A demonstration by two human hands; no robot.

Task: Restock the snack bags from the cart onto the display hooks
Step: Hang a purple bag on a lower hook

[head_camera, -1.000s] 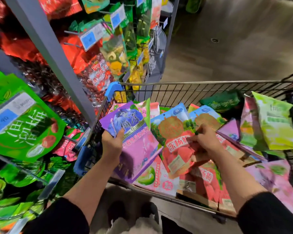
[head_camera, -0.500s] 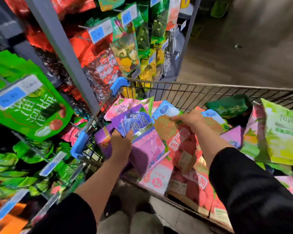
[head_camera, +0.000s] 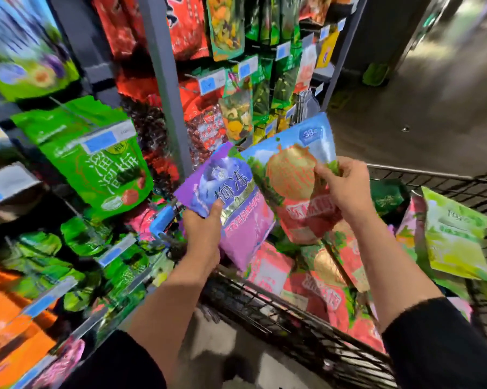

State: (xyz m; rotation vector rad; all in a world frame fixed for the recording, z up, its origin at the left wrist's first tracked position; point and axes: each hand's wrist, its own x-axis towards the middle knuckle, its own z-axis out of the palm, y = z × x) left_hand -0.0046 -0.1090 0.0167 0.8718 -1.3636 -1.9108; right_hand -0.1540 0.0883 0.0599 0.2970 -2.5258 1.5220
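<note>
My left hand [head_camera: 201,230] grips a purple snack bag [head_camera: 236,209] by its left edge, thumb on the front. My right hand [head_camera: 340,186] pinches a blue-and-red snack bag [head_camera: 290,164] with a gold fruit on it, held up above the wire cart [head_camera: 293,318]. Both bags are lifted above the cart's left side, close to the display rack. Several more red, pink and yellow-green bags [head_camera: 455,234] lie in the cart. The display hooks [head_camera: 208,80] carry hanging bags with blue price tags.
A grey upright post [head_camera: 163,88] divides the rack. Green bags [head_camera: 96,161] hang at left, red and mixed ones behind the post, orange ones at bottom left. The cart's blue corner [head_camera: 162,217] touches the rack. Bare floor stretches to the upper right.
My right hand lifted the blue-and-red bag out of the cart pile and up toward the rack. My left hand rose with the purple bag. The view swung up and left.
</note>
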